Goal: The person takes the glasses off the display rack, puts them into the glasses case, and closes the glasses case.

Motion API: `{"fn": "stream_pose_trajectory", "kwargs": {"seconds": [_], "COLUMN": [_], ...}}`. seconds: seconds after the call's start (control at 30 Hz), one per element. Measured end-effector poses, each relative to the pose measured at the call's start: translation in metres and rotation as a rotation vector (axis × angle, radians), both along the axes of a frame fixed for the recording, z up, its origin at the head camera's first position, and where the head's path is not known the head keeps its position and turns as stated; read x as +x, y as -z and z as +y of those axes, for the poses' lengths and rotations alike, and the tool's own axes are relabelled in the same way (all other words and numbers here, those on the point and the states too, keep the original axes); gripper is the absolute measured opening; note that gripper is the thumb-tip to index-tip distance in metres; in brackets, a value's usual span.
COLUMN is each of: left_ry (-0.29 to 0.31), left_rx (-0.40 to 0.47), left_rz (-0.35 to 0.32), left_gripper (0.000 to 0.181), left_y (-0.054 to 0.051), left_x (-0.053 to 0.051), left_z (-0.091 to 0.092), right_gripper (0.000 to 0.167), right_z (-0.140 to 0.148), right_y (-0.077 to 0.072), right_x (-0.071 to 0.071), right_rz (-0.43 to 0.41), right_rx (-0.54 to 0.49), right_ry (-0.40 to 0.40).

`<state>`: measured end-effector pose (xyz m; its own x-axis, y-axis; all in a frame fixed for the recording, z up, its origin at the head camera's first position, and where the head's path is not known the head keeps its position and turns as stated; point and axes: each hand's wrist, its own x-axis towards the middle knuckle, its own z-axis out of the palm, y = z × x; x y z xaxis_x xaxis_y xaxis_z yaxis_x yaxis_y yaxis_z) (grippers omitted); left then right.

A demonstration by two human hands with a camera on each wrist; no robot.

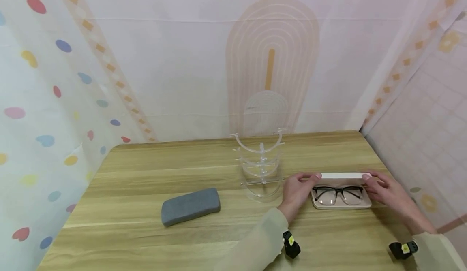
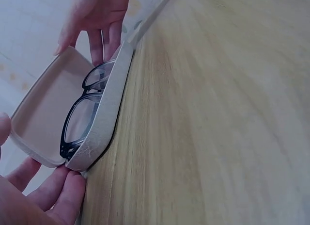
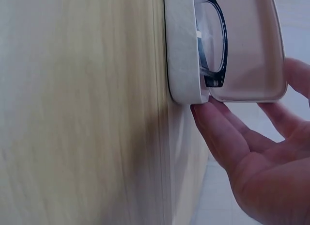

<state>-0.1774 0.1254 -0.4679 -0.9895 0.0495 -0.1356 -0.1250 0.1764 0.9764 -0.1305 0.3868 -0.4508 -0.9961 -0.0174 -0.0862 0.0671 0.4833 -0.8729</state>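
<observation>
A cream glasses case (image 1: 342, 207) stands open on the wooden table, its lid raised at the back. Inside lies a pair of black-framed glasses (image 1: 339, 190) with clear lenses, temples folded behind. At the case's left end my left hand (image 1: 296, 193) holds the lid, thumb on its upper edge and fingers against the side. My right hand (image 1: 387, 193) holds the opposite end in the same way. In the left wrist view, fingertips (image 2: 70, 191) touch the case's end near the hinge. The right wrist view shows fingertips (image 3: 206, 116) at the other end.
An upright clear tiered glasses stand (image 1: 262, 169) is left of the case. Farther left lies a closed grey glasses case (image 1: 191, 206). A patterned curtain (image 1: 175, 60) hangs behind the wooden table (image 1: 138, 238), and the table's right edge runs close by my right hand.
</observation>
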Motion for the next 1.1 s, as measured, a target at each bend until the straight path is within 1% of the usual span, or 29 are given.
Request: {"fn": "stream_pose_trajectory", "kwargs": {"seconds": [0.1,0.17,0.27,0.37,0.43,0.47,0.53,0.6,0.63,0.77,0.93,1.1], "left_ry": [0.002,0.003,0.004,0.012,0.025,0.032,0.048,0.068,0.076,0.123,0.179,0.223], "left_rx": [0.046,0.079,0.152,0.204,0.235,0.245,0.263,0.267,0.267,0.245,0.247,0.184], "left_rz": [-0.013,-0.03,-0.081,-0.124,-0.137,-0.14,-0.144,-0.147,-0.152,-0.141,-0.101,-0.027], "left_gripper": [0.023,0.021,0.018,0.017,0.017,0.017,0.019,0.022,0.023,0.027,0.028,0.03], "left_y": [-0.001,-0.002,-0.002,-0.002,-0.002,-0.002,-0.001,-0.001,0.0,0.002,0.005,0.007], "left_x": [-0.001,-0.001,-0.002,-0.001,-0.001,-0.001,-0.001,0.0,0.0,0.001,0.003,0.007], "left_z": [0.0,0.001,0.001,0.002,0.001,0.001,-0.001,-0.003,-0.004,-0.008,-0.011,-0.013], "right_gripper": [0.05,0.047,0.051,0.057,0.056,0.053,0.042,0.029,0.026,0.031,0.026,0.03], "right_z": [0.003,0.005,0.01,0.014,0.016,0.018,0.021,0.025,0.027,0.033,0.037,0.04], "right_y": [0.002,0.002,0.0,-0.001,-0.001,-0.001,0.0,0.001,0.002,0.006,0.01,0.009], "right_x": [-0.001,-0.002,-0.002,-0.002,-0.003,-0.003,-0.003,-0.003,-0.003,-0.002,0.0,0.003], "right_rz": [0.006,0.0,-0.045,-0.104,-0.119,-0.116,-0.101,-0.071,-0.055,0.005,0.017,-0.009], "right_rx": [-0.033,-0.053,-0.083,-0.106,-0.124,-0.129,-0.149,-0.173,-0.19,-0.234,-0.198,-0.189], "right_ry": [-0.014,-0.037,-0.083,-0.104,-0.112,-0.119,-0.134,-0.174,-0.196,-0.279,-0.285,-0.277]}}
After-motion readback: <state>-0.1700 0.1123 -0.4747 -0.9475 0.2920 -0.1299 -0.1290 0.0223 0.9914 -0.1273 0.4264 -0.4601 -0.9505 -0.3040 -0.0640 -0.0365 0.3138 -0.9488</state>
